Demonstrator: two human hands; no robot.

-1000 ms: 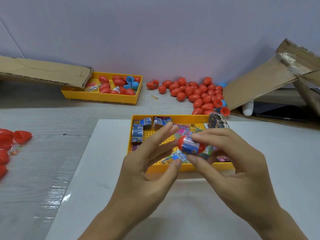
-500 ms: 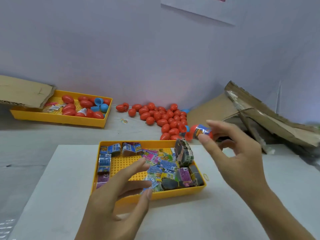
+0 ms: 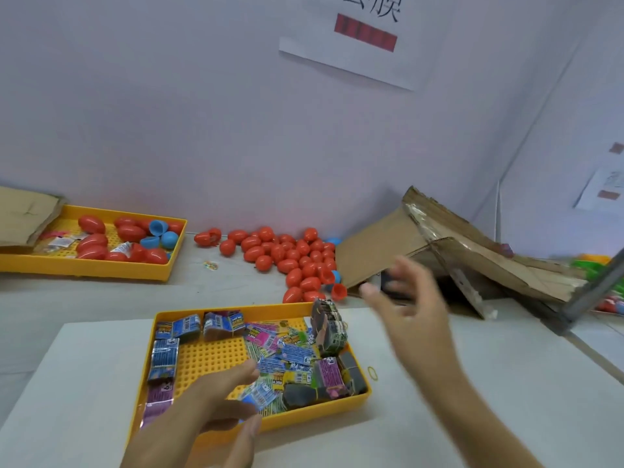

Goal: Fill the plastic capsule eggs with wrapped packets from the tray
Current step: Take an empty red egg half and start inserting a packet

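A white board [image 3: 439, 400] is lying on the grey table [image 3: 67, 298] before you, carrying the near yellow tray [image 3: 363, 390]. Wrapped packets [image 3: 283, 352] are crowding the right half of this tray and lining its left and far walls. Behind it, a pile of red capsule eggs [image 3: 290, 255] is lying against the wall, touching flattened cardboard [image 3: 472, 251]. A second yellow tray [image 3: 101, 268] at far left is holding red eggs and blue halves [image 3: 162, 234]. Your right hand [image 3: 415, 315] is hovering blurred beside the pile, fingers spread and holding nothing. Your left hand [image 3: 216, 410] is reaching over the near tray, fingers relaxed and open above the packets, gripping none. A small yellow rubber band [image 3: 372, 372] is lying just beside the tray.
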